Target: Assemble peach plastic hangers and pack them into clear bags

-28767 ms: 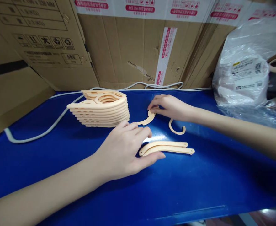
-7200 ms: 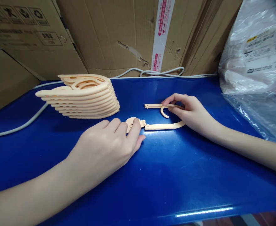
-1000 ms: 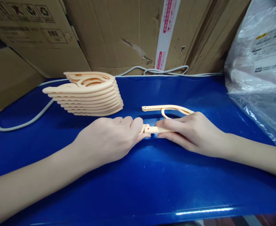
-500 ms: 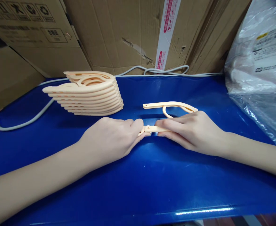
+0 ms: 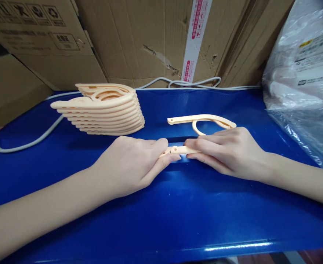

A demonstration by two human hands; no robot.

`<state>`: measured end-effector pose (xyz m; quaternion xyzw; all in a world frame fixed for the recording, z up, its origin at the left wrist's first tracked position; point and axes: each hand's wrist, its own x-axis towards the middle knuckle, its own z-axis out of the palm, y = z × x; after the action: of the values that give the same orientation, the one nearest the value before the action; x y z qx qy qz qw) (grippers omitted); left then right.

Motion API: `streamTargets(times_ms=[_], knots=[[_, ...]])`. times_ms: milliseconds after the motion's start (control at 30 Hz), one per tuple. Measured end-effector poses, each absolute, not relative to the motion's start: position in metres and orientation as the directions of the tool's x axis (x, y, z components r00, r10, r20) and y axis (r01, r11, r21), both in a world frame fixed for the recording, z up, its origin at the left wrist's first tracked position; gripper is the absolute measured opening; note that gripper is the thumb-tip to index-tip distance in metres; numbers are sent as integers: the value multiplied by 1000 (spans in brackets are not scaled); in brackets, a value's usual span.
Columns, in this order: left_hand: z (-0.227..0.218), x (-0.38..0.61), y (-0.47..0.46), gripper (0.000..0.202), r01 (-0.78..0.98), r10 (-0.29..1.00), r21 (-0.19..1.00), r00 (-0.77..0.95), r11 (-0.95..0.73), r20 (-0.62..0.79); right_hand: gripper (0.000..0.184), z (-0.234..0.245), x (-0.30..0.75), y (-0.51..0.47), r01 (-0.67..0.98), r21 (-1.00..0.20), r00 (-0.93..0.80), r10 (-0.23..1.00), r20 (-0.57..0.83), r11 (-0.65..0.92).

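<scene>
A cream-coloured plastic folding hanger [image 5: 205, 117] is held between my two hands above the blue surface. My left hand [image 5: 139, 159] is closed, pinching the hanger's near part by a small round pivot, with the thumb stretched along its underside. My right hand [image 5: 223, 152] pinches the same near part to the right of the pivot. The long upper arm of the hanger, with a curved hook below it, sticks out beyond my right fingers. Much of the hanger is hidden by my fingers. Farther left lies a neat stack of matching folded hangers [image 5: 112, 113].
Cardboard boxes [image 5: 131, 40] stand along the back and left of the blue tabletop [image 5: 161, 216]. A pale cable [image 5: 26, 148] runs along the left and back edges. Clear plastic bags with printed labels [image 5: 301, 84] bulge in at the right.
My right hand and the hanger's upper arm have shifted slightly up and to the right. The left thumb reaches a little farther right under the pivot. The stack stays put.
</scene>
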<state>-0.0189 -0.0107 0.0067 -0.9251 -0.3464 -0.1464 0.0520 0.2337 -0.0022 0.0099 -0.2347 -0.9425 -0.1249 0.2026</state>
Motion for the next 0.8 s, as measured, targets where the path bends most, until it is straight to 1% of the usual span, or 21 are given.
streamTargets(times_ms=[133,267,367,467,567,633,667,800], knots=[[14,-16,-16,43,677,701,183,672,-712,238,19,12,236,-1,482,192,-816,358,454,855],[23,-12,-21,44,674,757,382,642,-633,121,23,14,238,1,464,343,-831,267,488,817],[29,-10,-23,43,684,782,455,621,-570,47,22,14,239,1,462,439,-839,219,499,770],[31,-10,-23,43,677,794,506,607,-535,27,22,13,239,1,466,466,-842,216,494,752],[30,-14,-18,47,645,806,593,591,-482,13,16,14,240,0,431,506,-866,185,465,747],[29,-16,-14,50,632,816,629,578,-453,7,16,15,239,-1,428,500,-867,184,464,753],[29,-17,-13,50,630,818,634,576,-448,6,17,16,239,-2,439,474,-858,200,473,763],[30,-15,-12,45,616,795,624,607,-481,13,28,18,236,-3,494,295,-813,315,490,818]])
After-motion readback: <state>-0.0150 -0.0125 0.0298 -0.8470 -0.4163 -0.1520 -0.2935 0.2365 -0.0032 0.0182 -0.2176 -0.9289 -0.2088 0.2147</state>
